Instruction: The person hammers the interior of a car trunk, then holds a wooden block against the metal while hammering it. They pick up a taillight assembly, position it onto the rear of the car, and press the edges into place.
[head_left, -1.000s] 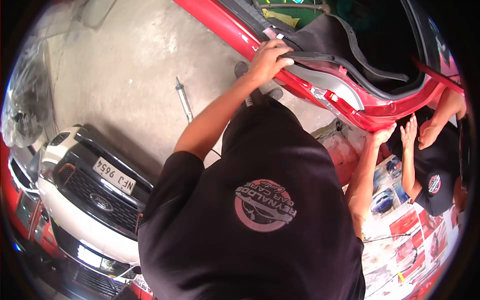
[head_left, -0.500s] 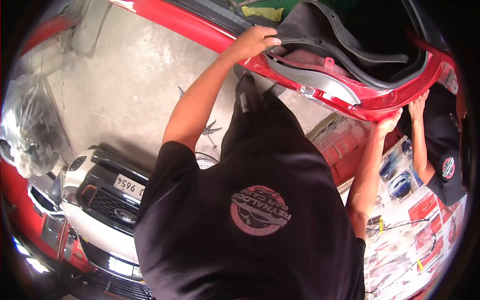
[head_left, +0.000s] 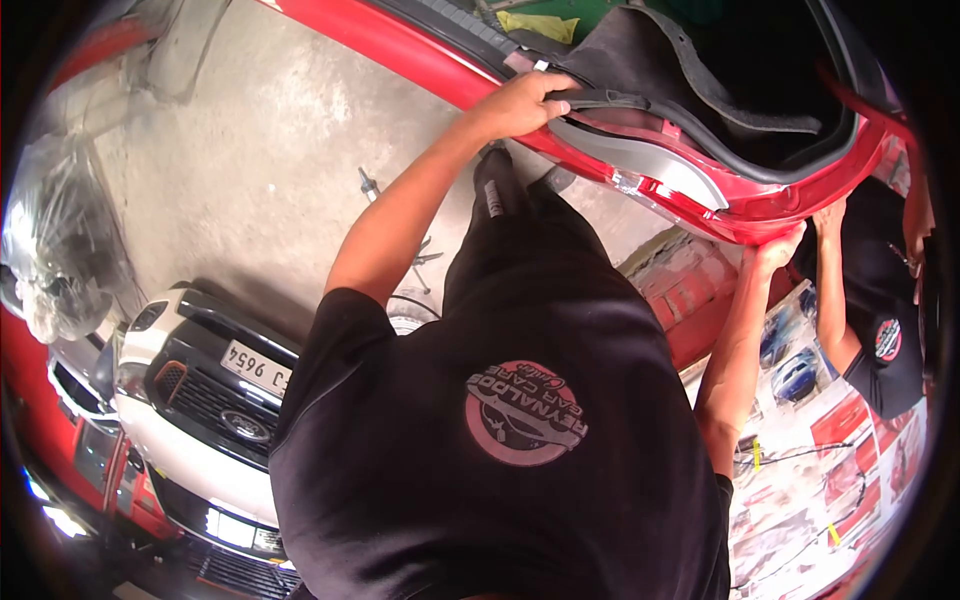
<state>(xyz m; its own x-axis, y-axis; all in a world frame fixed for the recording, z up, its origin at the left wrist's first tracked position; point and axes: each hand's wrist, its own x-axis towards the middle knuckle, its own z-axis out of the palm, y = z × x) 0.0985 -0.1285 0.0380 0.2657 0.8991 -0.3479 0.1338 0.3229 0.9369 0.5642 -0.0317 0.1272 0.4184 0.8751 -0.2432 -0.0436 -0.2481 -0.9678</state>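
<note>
A red car body section (head_left: 770, 208) with a dark opening lies at the top right. My left hand (head_left: 525, 105) is closed at the opening's left corner, its thumb and fingers over the black rubber seal (head_left: 610, 98). At the lower right corner, my right hand (head_left: 782, 246) grips the red panel's edge from below; its fingertips are partly hidden. Grey-silver trim (head_left: 665, 172) runs along the inside of the red edge. A dark liner sheet (head_left: 640, 50) stands bent up inside the opening.
A co-worker's hand (head_left: 828, 215) touches the panel edge beside my right hand. Behind me stands a white Ford car (head_left: 190, 420). Plastic wrapping (head_left: 65, 240) hangs at the left. Metal stands (head_left: 425, 265) are on the concrete floor, and a picture-covered sheet (head_left: 800, 480) lies at right.
My left hand has shifted slightly right and down along the opening's edge, and its fingers bend more over the seal. My right hand holds the same spot. The view has moved a little.
</note>
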